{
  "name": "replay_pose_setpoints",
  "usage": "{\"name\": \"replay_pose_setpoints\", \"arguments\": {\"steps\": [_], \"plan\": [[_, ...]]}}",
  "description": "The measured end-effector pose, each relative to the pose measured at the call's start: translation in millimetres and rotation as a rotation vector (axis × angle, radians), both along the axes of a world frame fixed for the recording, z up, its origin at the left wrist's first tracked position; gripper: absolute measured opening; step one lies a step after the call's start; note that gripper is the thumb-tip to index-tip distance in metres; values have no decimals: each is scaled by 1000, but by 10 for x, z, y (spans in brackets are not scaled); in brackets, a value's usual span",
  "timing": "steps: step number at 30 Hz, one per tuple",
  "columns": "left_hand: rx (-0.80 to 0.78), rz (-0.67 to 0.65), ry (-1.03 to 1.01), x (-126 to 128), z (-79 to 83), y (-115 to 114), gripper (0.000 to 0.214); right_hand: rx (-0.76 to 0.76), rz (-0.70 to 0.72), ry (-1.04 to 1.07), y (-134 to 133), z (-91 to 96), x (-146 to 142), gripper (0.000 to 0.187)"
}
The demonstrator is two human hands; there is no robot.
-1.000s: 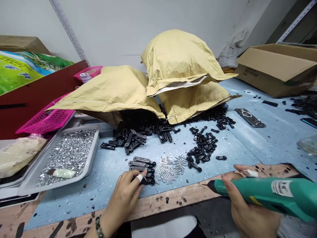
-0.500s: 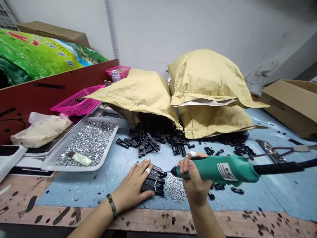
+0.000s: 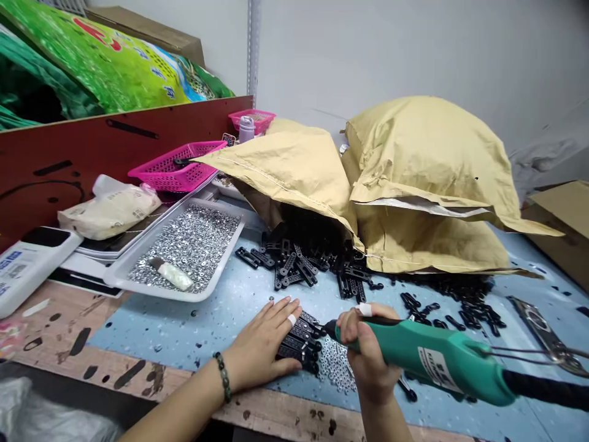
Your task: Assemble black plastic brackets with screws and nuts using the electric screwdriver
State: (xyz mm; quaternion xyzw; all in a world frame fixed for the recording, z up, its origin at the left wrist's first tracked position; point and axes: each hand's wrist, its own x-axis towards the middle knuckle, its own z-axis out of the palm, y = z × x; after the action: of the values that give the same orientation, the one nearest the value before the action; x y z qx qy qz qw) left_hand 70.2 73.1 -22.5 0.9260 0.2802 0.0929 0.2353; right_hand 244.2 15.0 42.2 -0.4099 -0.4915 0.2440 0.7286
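Observation:
My left hand (image 3: 264, 344) lies flat with its fingers stretched over a row of black plastic links (image 3: 300, 336), pressing on their left ends. In my right hand (image 3: 370, 347) is a green electric screwdriver (image 3: 427, 356), gripped near its nose. Its black tip points left and reaches the right end of the upper links; whether it touches a screw is too small to tell. Beside the links, under the screwdriver's nose, lies a pile of small silver nuts (image 3: 338, 366). White tape is wrapped around a finger on each hand.
Behind the hands, black links (image 3: 294, 267) spill from a yellow paper sack (image 3: 294, 166). More sacks (image 3: 427, 159) are stacked to the right. At left stand a white tray (image 3: 202, 296) of small metal parts, a tissue pack (image 3: 108, 209) and a pink basket (image 3: 172, 175). A metal plate (image 3: 543, 334) lies at right.
The view has swung left and tilted, so the bench things appear farther right. My left hand stays on the links, and my right hand keeps its hold on the screwdriver at their right end.

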Motion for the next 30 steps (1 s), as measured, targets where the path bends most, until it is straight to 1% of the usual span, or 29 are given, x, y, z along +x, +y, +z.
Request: {"name": "replay_pose_setpoints", "arguments": {"steps": [3,5,6,7,10,11,13,15,17,21,23,27,30], "plan": [[-31,-2,-25,-33,22,1,90,2,22,27,13,15,6,11],[-48,-13,-46,-42,74,1,92,3,19,52,34,41,3,11],[-45,-12,-62,-31,111,2,90,2,17,61,46,52,1,10],[-31,3,-90,-4,150,6,81,1,15,66,57,60,-1,10],[27,56,-200,175,249,40,38,3,8,68,76,66,-3,10],[43,49,-213,257,263,59,28,2,8,70,77,64,-1,10],[64,8,-188,420,261,104,19,-3,10,73,70,65,9,10],[87,-11,-144,539,230,146,19,-11,15,68,51,79,27,10],[101,-1,-134,592,195,172,20,2,17,74,29,108,46,10],[120,-1,-134,571,157,177,18,66,15,108,14,171,71,9],[124,-1,-133,558,144,172,18,69,19,110,27,178,74,9],[126,5,-134,587,131,167,19,39,31,100,51,142,72,10],[121,6,-132,577,176,166,20,41,34,87,46,113,72,11]]}}
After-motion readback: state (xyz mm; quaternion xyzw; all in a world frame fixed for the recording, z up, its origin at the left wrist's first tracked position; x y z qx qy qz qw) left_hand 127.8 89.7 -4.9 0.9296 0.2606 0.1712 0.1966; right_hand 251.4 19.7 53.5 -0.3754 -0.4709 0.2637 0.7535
